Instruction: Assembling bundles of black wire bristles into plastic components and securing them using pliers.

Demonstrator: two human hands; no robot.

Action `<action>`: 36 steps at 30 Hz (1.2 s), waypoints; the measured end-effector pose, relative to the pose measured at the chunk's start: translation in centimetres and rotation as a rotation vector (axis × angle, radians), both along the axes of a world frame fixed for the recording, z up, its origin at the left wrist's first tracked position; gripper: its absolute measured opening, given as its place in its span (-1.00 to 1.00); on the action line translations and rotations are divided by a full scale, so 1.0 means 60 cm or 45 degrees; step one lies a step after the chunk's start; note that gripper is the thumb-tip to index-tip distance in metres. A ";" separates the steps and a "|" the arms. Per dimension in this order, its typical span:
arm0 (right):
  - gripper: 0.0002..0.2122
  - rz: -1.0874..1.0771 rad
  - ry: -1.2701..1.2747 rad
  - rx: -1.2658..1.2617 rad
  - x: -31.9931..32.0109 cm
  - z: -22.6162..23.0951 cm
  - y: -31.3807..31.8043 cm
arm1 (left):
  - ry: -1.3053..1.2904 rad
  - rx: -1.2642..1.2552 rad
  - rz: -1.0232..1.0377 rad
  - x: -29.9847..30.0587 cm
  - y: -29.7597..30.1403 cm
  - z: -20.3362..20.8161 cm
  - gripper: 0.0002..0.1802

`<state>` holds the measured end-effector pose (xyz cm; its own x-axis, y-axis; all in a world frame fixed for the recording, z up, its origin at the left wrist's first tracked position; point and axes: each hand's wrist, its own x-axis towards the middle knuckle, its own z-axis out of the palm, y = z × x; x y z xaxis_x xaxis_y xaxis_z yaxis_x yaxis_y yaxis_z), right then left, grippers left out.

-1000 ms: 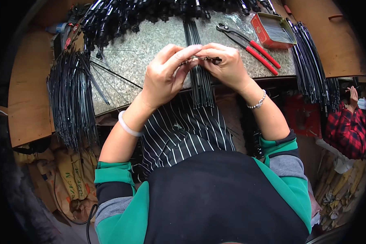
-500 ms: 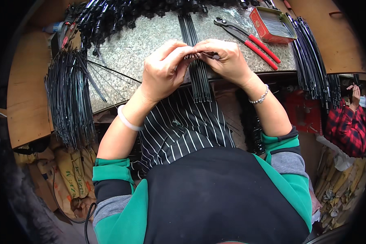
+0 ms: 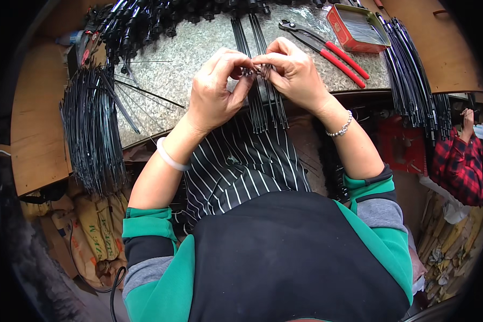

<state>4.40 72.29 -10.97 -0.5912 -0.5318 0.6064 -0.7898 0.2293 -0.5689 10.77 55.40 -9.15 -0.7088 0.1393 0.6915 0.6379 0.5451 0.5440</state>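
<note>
A bunch of thin black cables lies across the front edge of the table, split into a left group (image 3: pixel 258 115) and a right group (image 3: pixel 278 110). Over the cables, my left hand (image 3: pixel 216 88) is closed, thumb and fingers pinching the left group. My right hand (image 3: pixel 299 78) sits beside it, its thumb and index finger closed on the right group. Small dark pieces show between the fingertips; I cannot make out their shape. The two hands nearly touch at the fingers. Lower cable ends hang over the striped apron (image 3: pixel 236 161).
Red-handled cutters (image 3: pixel 327 51) lie right of my hands, near a red tin (image 3: pixel 354 29) of thin rods. Black cable bundles hang over the table's left (image 3: pixel 91 134) and right (image 3: pixel 408 75) sides. Black fittings (image 3: pixel 145 21) pile up at the back. Another person's checked sleeve (image 3: pixel 459 166) shows far right.
The single bunch of cables has parted into two groups with a gap between them. My right hand has shifted slightly up, and the fingers of both hands have changed their grip.
</note>
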 end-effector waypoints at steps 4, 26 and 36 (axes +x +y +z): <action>-0.80 0.000 -0.102 0.004 0.000 -0.004 0.001 | 0.019 0.019 -0.016 -0.008 0.009 0.001 -0.75; -0.72 0.031 -1.232 -0.067 0.017 0.027 -0.002 | -0.909 0.195 0.210 0.027 0.024 -0.014 -0.34; -0.71 0.060 -1.280 -0.151 0.018 0.017 -0.005 | -1.229 0.927 -0.083 0.020 0.023 -0.012 -0.28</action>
<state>5.51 71.99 -9.96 -0.8368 -0.5364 -0.1099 0.0606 0.1088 -0.9922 11.99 56.78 -9.89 -0.9823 -0.0077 -0.1871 -0.1853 -0.1051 0.9770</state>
